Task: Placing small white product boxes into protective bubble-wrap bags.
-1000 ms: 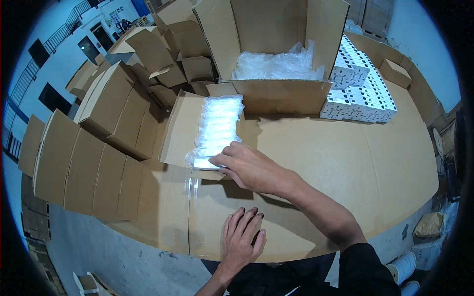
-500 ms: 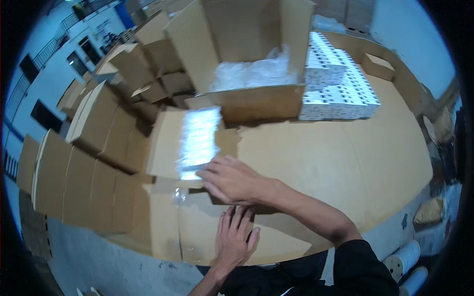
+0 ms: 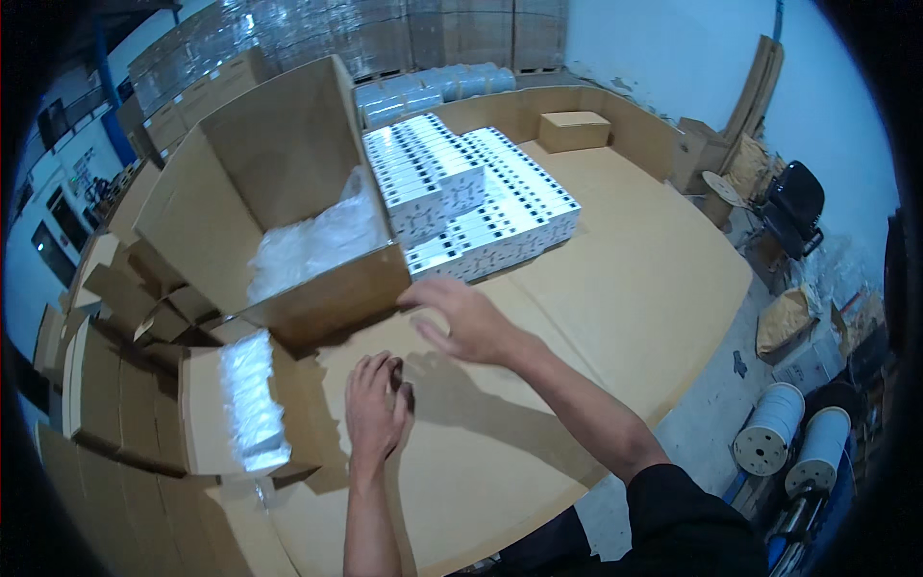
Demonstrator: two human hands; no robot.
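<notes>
My right hand (image 3: 460,317) hovers open above the cardboard-covered table (image 3: 635,260), fingers spread, just in front of the lower front corner of a big open cardboard box (image 3: 279,183) holding clear plastic bags (image 3: 312,240). It holds nothing. My left hand (image 3: 377,406) rests flat on the table, fingers loosely curled, with nothing in it. Left of it lies a small open carton (image 3: 207,409) filled with a row of clear wrapped packets (image 3: 252,404).
Stacks of small white boxes (image 3: 471,197) lie behind the big box. A closed brown carton (image 3: 574,130) sits at the far edge. Folded cartons (image 3: 106,385) stand in rows at the left. Two white cable spools (image 3: 793,442) and a black chair (image 3: 793,207) stand on the floor at right.
My right hand has lifted off the small carton of packets and moved right and forward toward the big box. The view has swung up and right. My left hand stays on the table.
</notes>
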